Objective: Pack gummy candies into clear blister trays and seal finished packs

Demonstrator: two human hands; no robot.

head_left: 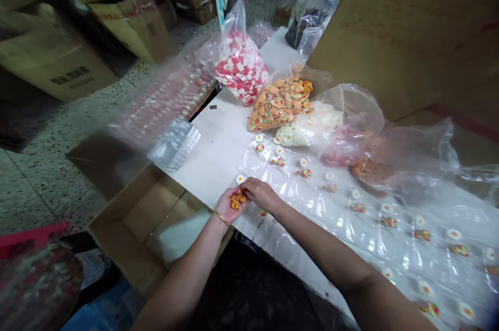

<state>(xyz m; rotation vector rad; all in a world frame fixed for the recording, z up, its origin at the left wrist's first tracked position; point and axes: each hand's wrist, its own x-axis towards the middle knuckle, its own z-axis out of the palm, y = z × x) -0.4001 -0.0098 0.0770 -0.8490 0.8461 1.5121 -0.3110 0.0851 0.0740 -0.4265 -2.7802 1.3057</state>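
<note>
My left hand is cupped palm up over the table's near edge. In it lies a small heap of orange-brown pieces with dark markings. My right hand reaches over that palm, its fingers pinched together at the heap; what they hold is too small to make out. Just beyond the fingertips sits a white disc with an orange centre. Clear plastic sheeting covers the table, with rows of such white discs and small multicoloured pieces set on it.
Along the table's back stand clear bags of red-and-white pieces, orange pieces and white pieces. A stack of small clear sleeves lies at the left edge. An open carton stands below; a large cardboard box rises behind.
</note>
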